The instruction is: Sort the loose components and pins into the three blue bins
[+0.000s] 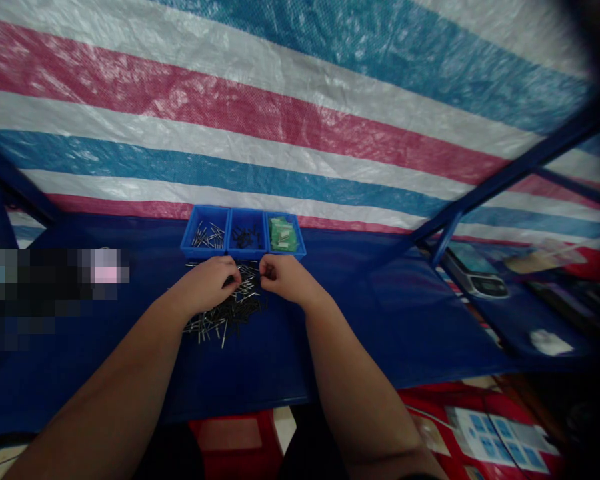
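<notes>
We'd pinch these likely light, stiff rods (236, 311) mid-length (six o'clock from the trays (207, 253)); left hand (213, 277), right hand (286, 275): fingers curled, grip unclear.

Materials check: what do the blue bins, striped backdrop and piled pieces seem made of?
Blue bins: probably plastic, with smooth, uniformly coloured walls. Striped backdrop: likely woven plastic sheeting, shiny, creased, mesh-textured. Piled pieces: silvery ones glint, perhaps metal; dark ones, material unclear.

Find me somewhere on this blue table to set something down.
Bare blue tabletop shows between the right forearm and the table's right edge, and between the pile of rods and the near edge. It's crowded around the left hand and right hand, over the pile, and just behind, where three blue bins stand.
</notes>
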